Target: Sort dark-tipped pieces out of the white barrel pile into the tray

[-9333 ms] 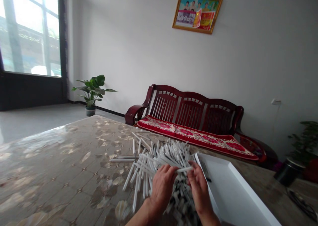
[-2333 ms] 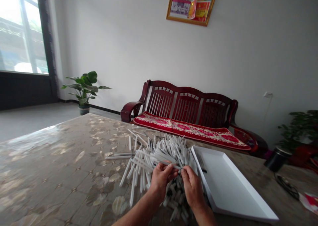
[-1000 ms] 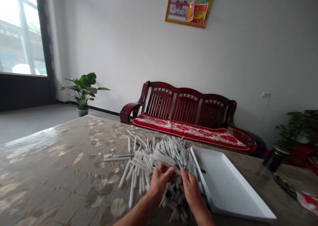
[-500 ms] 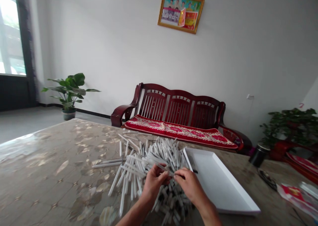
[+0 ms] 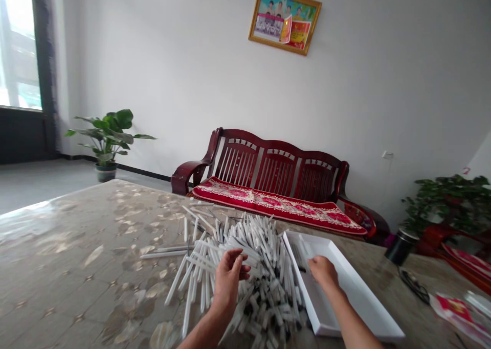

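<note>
**Left hand open above a heap of loose white plastic tubes, right hand down in a shallow white rectangular tray**

The left hand's fingers are spread and gently curled, and they pinch nothing. The right hand's fingers are pressed together, tips down inside the tray at about 1 o'clock. Whether they hold anything cannot be told from this view.

The heap lies at 12 o'clock between the hands, its tubes crossing at all angles, many with dark ends. Crossed like this, tubes on top look likely to lift away more cleanly than those beneath. The heap leans against the tray's left wall, which stands in the way of any tube slid sideways. A few stray tubes lie apart at 10 o'clock on a glossy beige floral tabletop.

Farther right, at 2 o'clock, stand a black cylindrical canister and dark eyeglasses, with a red-printed paper packet at 3 o'clock. Beyond the table, a dark red wooden bench with a red floral cushion stands at 12 o'clock, and a leafy green potted plant at 11 o'clock.
</note>
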